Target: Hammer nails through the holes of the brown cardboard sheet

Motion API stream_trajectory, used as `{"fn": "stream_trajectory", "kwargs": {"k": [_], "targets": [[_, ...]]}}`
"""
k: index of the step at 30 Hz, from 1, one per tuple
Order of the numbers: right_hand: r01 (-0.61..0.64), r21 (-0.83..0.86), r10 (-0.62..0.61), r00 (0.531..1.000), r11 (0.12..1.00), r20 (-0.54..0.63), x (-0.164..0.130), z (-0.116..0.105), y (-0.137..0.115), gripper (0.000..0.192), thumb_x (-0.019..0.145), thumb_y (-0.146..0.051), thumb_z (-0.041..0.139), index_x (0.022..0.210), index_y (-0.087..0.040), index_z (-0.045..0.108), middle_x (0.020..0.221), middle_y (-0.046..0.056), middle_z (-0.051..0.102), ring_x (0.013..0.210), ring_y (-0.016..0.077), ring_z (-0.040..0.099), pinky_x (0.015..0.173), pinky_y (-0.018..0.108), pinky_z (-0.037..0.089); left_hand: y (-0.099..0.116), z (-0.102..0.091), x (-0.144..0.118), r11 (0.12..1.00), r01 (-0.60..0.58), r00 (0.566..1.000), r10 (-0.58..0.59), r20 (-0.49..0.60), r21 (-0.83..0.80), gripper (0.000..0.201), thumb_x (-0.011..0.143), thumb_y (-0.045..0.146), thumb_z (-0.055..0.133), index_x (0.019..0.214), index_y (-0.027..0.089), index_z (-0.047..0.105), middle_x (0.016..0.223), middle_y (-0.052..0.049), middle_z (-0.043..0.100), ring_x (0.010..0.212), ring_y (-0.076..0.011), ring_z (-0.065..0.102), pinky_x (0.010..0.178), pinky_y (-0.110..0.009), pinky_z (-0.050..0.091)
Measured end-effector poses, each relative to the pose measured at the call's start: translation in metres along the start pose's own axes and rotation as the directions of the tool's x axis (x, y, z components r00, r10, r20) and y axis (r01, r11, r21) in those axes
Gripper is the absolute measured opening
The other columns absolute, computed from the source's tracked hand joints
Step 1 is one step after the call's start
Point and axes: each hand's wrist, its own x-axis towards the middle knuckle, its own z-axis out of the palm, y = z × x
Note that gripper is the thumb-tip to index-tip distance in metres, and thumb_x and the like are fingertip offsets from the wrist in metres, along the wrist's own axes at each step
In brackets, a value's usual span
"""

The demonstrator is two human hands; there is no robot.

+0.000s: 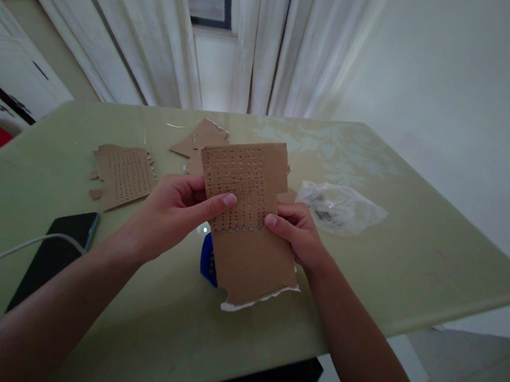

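Note:
Between both hands I hold up a piece of brown cardboard (250, 259), its upper half punched with rows of small holes and its lower edge torn, showing white. My left hand (174, 212) grips its left side, thumb flat on the front among the holes. On the right side, my right hand (296, 231) pinches the edge, thumb near the lowest row, where small shiny dots line up. Partly hidden behind the cardboard is a blue object (209, 260), its kind unclear. The fingers behind the cardboard are mostly out of sight.
Another perforated cardboard piece (125, 177) lies at the left, with torn cardboard scraps (200, 137) farther back. A crumpled clear plastic bag (342, 207) rests at the right. Near my left forearm are a dark phone (57, 246) and a white cable (17, 247) on the green table (390, 271).

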Motion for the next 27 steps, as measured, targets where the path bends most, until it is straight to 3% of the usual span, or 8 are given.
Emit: {"fn": "stream_trajectory", "kwargs": {"k": [15, 21, 27], "targets": [[0.004, 0.022, -0.003, 0.999, 1.000, -0.036, 0.0001, 0.0028, -0.0006, 0.036, 0.085, -0.057, 0.095, 0.093, -0.022, 0.090, 0.090, 0.005, 0.086, 0.070, 0.0178, 0.076, 0.061, 0.026, 0.058, -0.0048, -0.0018, 0.0012, 0.997, -0.034, 0.997, 0.038, -0.062, 0.069, 0.043, 0.086, 0.063, 0.091, 0.093, 0.020, 0.088, 0.090, -0.010, 0.086, 0.078, -0.0235, 0.078, 0.066, -0.031, 0.066], [0.006, 0.019, -0.005, 0.999, 1.000, -0.045, 0.0005, 0.0026, -0.0009, 0.038, 0.084, -0.058, 0.094, 0.095, -0.022, 0.091, 0.088, 0.005, 0.085, 0.067, 0.0175, 0.075, 0.059, 0.027, 0.058, -0.0020, -0.0008, 0.0012, 0.995, -0.032, 0.996, 0.040, -0.079, 0.099, 0.046, 0.087, 0.064, 0.089, 0.100, 0.020, 0.089, 0.088, -0.008, 0.084, 0.076, -0.0221, 0.073, 0.063, -0.029, 0.062], [-0.008, 0.040, 0.009, 0.999, 0.999, -0.032, 0.0009, 0.0005, 0.0009, 0.036, 0.085, -0.056, 0.095, 0.096, -0.022, 0.091, 0.090, 0.006, 0.087, 0.068, 0.0173, 0.076, 0.060, 0.026, 0.059, -0.0001, -0.0019, 0.0012, 0.983, -0.073, 0.991, 0.090, -0.095, 0.167, 0.038, 0.091, 0.056, 0.085, 0.081, 0.020, 0.082, 0.073, -0.002, 0.074, 0.061, -0.0140, 0.056, 0.054, -0.023, 0.048]]}}
